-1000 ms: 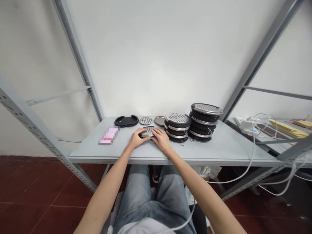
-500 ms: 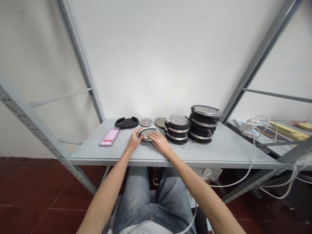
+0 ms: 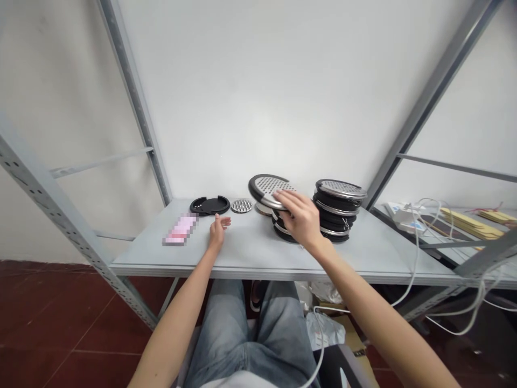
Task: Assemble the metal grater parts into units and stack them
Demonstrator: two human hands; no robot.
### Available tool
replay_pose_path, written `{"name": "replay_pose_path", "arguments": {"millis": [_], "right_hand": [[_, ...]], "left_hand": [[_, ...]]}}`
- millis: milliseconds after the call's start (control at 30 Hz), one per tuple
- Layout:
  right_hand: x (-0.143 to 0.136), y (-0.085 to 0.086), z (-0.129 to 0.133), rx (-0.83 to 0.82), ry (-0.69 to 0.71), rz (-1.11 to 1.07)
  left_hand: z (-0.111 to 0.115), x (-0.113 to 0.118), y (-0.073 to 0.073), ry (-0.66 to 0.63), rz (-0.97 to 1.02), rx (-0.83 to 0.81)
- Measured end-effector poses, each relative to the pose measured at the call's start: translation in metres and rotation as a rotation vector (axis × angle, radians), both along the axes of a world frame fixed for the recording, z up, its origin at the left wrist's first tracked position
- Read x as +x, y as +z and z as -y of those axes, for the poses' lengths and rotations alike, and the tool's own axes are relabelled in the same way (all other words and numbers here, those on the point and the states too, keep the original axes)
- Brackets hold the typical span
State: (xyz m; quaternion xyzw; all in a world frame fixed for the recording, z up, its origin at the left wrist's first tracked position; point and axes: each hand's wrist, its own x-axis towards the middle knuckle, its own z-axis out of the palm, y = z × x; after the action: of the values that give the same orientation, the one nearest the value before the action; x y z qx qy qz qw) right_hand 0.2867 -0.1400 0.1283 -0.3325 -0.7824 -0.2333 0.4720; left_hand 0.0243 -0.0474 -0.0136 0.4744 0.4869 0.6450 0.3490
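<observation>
My right hand (image 3: 301,218) grips the near right edge of a round grater-like disc (image 3: 269,186), a perforated metal plate in a black rim. It is raised and slightly tilted over the shorter stack (image 3: 281,226), largely hiding it. Over the table, my left hand (image 3: 218,231) is empty, its fingers stretched to the right. Behind that hand lies a black round holder (image 3: 210,206) with a gap in its raised rim. A loose perforated metal disc (image 3: 241,206) rests to its right. Farther right, a metal ring-edged disc (image 3: 262,209) is partly covered by the raised one.
A taller stack of similar black-rimmed discs (image 3: 340,202) stands at the right, metal clips on its side. A blurred pink item (image 3: 180,230) lies on the left. Grey shelf posts (image 3: 135,97) flank the table (image 3: 242,253). White cables (image 3: 418,258) hang at the right.
My right hand has lifted the black-rimmed disc off the table and carried it right, above the shorter stack. My left hand has let go of it and stays near the same spot.
</observation>
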Motion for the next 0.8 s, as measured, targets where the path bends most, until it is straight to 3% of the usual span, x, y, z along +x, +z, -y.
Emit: {"name": "replay_pose_path", "arguments": {"millis": [100,300,567,800], "right_hand": [[0.023,0.006,0.0,0.011,-0.1,-0.077],[0.054,-0.012,-0.018,-0.011,-0.203,-0.014],[0.054,-0.021,-0.048,-0.135,-0.31,0.131],[0.059,-0.03,-0.061,-0.188,-0.314,0.105]], "left_hand": [[-0.002,0.0,0.0,-0.007,0.008,-0.021],[-0.003,0.001,0.0,-0.019,0.001,-0.042],[0.003,0.003,0.004,-0.019,-0.056,-0.045],[0.007,0.01,0.001,-0.157,-0.215,0.016]]}}
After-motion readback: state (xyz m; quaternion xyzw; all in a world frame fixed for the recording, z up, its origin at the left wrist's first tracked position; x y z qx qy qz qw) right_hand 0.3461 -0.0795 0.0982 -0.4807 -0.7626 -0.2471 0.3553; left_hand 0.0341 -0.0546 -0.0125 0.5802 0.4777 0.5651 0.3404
